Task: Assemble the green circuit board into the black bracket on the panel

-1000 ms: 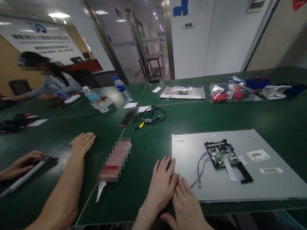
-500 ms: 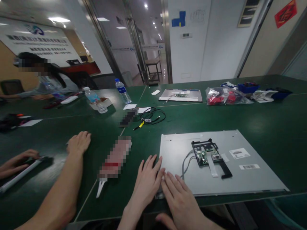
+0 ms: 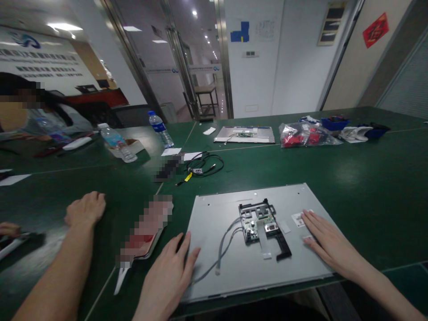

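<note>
A flat grey metal display panel (image 3: 220, 205) lies on the table before me, its back side up. On it sits a black frame with a small green circuit board (image 3: 257, 225), and grey cables (image 3: 222, 249) run toward the lower left. My left hand (image 3: 167, 276) rests at the panel's left edge with fingers apart, the thumb over the surface. Flat on the right part lies my right hand (image 3: 326, 243), fingers stretched out and partly covering a white label (image 3: 297, 219).
Another person's forearm and hand (image 3: 85, 209) rest at left, near a pink pouch-like item (image 3: 143, 236), blurred out. Farther back are a black cable (image 3: 214, 167), water bottles (image 3: 160, 129), a second panel (image 3: 257, 133) and a plastic bag with red items (image 3: 301, 136).
My hands, close together at the panel's left edge before, are now apart: the right has moved across to the right side. The panel has shifted left and toward me. The view has turned slightly right.
</note>
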A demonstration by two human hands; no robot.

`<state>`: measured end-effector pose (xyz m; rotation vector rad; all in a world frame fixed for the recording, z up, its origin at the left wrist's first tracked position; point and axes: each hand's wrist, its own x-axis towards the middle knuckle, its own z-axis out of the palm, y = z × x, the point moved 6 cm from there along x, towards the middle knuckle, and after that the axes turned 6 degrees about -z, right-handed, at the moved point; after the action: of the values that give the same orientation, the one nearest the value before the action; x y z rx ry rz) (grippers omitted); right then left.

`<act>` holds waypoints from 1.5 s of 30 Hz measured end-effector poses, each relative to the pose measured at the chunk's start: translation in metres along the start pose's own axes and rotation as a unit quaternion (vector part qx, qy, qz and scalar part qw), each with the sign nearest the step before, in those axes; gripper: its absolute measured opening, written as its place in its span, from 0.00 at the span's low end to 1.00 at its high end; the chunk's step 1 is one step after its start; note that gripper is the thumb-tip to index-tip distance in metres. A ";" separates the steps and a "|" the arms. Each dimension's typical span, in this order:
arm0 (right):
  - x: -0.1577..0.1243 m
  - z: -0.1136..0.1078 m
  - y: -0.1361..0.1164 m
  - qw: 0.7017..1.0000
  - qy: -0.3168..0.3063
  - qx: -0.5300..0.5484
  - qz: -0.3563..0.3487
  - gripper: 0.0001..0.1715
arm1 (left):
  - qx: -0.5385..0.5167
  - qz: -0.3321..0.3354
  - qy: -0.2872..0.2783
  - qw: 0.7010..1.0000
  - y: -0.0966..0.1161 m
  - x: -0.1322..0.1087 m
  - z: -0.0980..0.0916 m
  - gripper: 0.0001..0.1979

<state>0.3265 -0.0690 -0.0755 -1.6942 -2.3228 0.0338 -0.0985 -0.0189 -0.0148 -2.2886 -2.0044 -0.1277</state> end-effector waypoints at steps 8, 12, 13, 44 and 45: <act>0.028 0.010 -0.022 0.999 -0.030 0.014 0.009 0.42 | 0.003 0.084 0.077 0.993 0.058 0.031 -0.034 0.28; 0.041 0.008 -0.024 0.999 -0.042 0.015 0.008 0.43 | -0.101 0.224 0.006 0.969 0.098 0.045 -0.045 0.23; 0.042 0.007 -0.024 0.999 -0.044 0.016 0.006 0.43 | -0.121 0.247 -0.006 0.961 0.105 0.048 -0.046 0.23; 0.145 -0.028 -0.101 0.932 0.063 0.204 -0.294 0.11 | -0.242 0.329 -0.016 0.913 0.138 0.086 -0.017 0.07; 0.145 -0.028 -0.102 0.931 0.061 0.202 -0.297 0.10 | -0.242 0.329 -0.017 0.912 0.138 0.086 -0.017 0.07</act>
<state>0.1970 0.0304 -0.0017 -0.7450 -2.4195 0.2605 0.0498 0.0455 0.0103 -3.1483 -1.1824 -0.5814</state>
